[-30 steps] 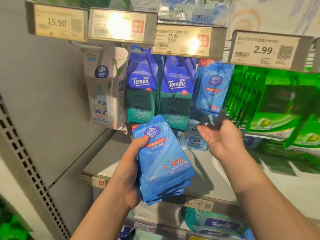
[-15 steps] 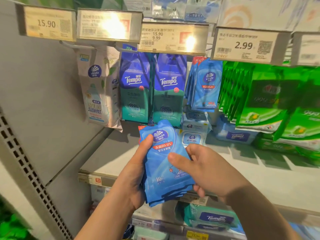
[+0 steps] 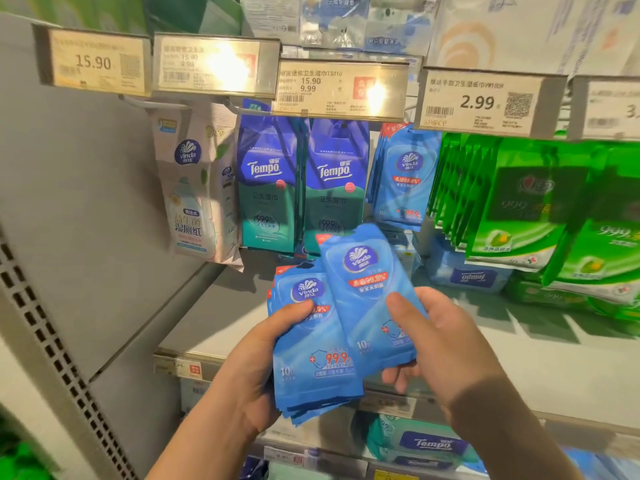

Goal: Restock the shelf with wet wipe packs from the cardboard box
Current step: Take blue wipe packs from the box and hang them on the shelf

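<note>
Right hand [image 3: 446, 344] is pinching one pack [image 3: 372, 299] off the stack [image 3: 311, 368] gripped by the left hand [image 3: 252, 372]; hanging row [image 3: 403, 178] above is awaiting more.

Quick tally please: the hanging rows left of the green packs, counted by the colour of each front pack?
White Vinda row: 1
Dark blue Tempo rows: 2, one and its neighbour
Light blue Vinda row: 1
Total: 4 rows
</note>
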`<state>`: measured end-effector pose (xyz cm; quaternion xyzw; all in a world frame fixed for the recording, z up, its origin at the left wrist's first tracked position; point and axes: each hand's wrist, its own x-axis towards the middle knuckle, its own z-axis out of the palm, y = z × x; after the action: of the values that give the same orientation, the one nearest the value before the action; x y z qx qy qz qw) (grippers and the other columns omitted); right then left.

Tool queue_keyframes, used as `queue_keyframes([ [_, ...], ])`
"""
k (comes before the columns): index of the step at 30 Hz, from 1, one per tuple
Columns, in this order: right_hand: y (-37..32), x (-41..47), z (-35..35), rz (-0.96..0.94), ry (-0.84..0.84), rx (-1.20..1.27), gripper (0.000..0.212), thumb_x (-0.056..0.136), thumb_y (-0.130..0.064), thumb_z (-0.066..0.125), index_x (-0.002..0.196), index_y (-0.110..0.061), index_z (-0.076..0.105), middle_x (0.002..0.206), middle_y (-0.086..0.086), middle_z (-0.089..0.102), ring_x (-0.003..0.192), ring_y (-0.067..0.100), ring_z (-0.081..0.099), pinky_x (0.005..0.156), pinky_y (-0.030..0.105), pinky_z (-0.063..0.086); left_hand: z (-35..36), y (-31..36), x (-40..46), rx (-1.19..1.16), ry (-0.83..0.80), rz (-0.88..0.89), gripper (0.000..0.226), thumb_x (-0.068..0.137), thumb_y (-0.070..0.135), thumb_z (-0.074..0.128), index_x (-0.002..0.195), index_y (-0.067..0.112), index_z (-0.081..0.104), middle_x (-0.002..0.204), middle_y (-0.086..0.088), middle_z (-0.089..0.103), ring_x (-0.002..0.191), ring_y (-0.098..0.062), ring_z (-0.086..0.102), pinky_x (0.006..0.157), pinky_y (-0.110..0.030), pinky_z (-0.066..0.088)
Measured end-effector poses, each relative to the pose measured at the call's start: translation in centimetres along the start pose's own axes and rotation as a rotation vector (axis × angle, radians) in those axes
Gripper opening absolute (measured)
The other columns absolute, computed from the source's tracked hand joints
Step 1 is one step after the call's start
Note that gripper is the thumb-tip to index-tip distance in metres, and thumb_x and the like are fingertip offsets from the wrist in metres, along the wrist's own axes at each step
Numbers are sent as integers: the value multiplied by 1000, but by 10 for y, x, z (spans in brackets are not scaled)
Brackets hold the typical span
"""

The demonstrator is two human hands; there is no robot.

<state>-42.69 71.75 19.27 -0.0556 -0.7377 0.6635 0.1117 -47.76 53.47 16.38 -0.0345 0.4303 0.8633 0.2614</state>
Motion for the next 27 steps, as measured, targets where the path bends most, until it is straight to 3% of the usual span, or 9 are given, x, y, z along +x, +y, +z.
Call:
queue_keyframes([
  [3, -8, -3, -7, -215, 148, -3, 19, 101, -27, 57, 94, -9, 60, 61, 15, 66, 40, 29, 58, 38, 32, 42, -2, 4, -2, -20, 4, 27, 40, 69, 22, 75, 106, 10, 75, 101, -20, 77, 67, -35, 74, 60, -45, 63],
  [6, -24, -8, -12, -352, 220, 42, 22, 92, -39, 57, 95, -18, 62, 69, 12, 70, 42, 27, 59, 38, 30, 43, -2, 7, -3, -41, 25, 49, 45, 66, 23, 76, 109, 10, 73, 100, -20, 76, 67, -36, 74, 62, -46, 63],
  [9, -37, -8, -13, -415, 248, 109, 8, 102, -25, 55, 99, -20, 61, 76, 11, 72, 47, 22, 59, 40, 27, 44, -2, 8, -5, -55, 31, 55, 44, 69, 23, 75, 111, 10, 72, 101, -20, 77, 67, -36, 74, 61, -45, 63],
  [13, -47, -4, -11, -498, 297, 195, 8, 104, -18, 55, 102, -25, 58, 80, 3, 69, 52, 17, 60, 42, 21, 44, 1, 9, -7, -56, 20, 63, 41, 70, 24, 75, 108, 11, 72, 100, -20, 77, 66, -35, 73, 61, -44, 63],
  [20, -42, 14, -12, -432, 380, 141, 3, 105, -23, 54, 106, -22, 57, 88, 2, 72, 57, 17, 64, 44, 20, 46, 5, 11, -10, -70, 20, 53, 43, 69, 24, 75, 109, 10, 72, 99, -20, 77, 64, -36, 73, 59, -45, 63],
  [27, -24, 22, -10, -344, 391, 162, 12, 107, -23, 52, 109, -13, 57, 85, 6, 69, 54, 19, 63, 43, 21, 45, 4, 12, -11, -64, 35, 52, 42, 67, 25, 76, 106, 11, 73, 100, -19, 77, 67, -36, 73, 62, -46, 62],
])
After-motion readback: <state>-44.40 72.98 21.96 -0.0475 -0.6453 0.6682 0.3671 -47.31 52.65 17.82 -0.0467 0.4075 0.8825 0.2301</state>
